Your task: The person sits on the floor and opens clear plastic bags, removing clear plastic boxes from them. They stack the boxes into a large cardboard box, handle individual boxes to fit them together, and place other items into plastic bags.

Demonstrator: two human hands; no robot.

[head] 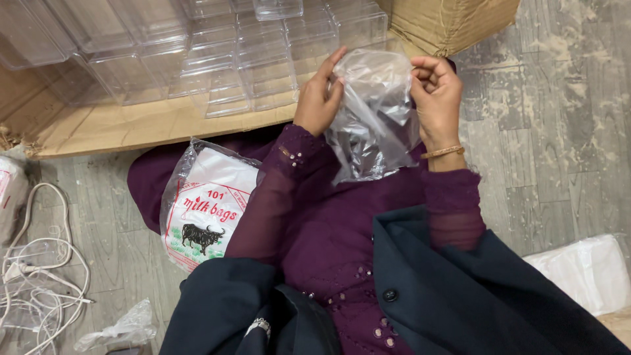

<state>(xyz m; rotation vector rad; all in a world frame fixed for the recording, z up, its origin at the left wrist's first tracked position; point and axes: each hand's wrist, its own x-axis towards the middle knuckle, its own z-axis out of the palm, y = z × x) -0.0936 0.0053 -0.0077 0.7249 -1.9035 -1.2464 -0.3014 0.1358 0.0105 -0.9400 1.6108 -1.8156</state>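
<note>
Two bare hands hold one thin, clear plastic bag [371, 118] up over our lap, seen from a head camera looking straight down. The bag is glossy, crinkled film, limp and see-through, with its lower end hanging loose toward the purple dress [328, 230]. Our left hand [320, 98] pinches the bag's upper left edge, thumb and fingers [335, 62] closed on the film. Our right hand [435, 98] grips the upper right edge, fingers curled narrow around the plastic; a thin gold bangle [442, 152] circles that wrist. The bag stretches between the two hands, touching both, its mouth end up at the fingertips.

Just beyond the hands lies a flattened brown cardboard box [131, 125], rough and matte, carrying rows of hard, transparent rectangular plastic boxes [217, 59] packed edge to edge. On our left thigh rests a flat packet of white bags [207, 204] in a shiny clear wrapper with red and green print and a black animal figure. Sheer purple sleeves cover both forearms, and a dark, smooth jacket [460, 296] with one round button drapes over our knees. White cables [36, 263] coil on the grey, wood-grain floor [559, 131] at far left, near a crumpled scrap of clear plastic [118, 329]. A soft stack of white bags [588, 269] sits at lower right.
</note>
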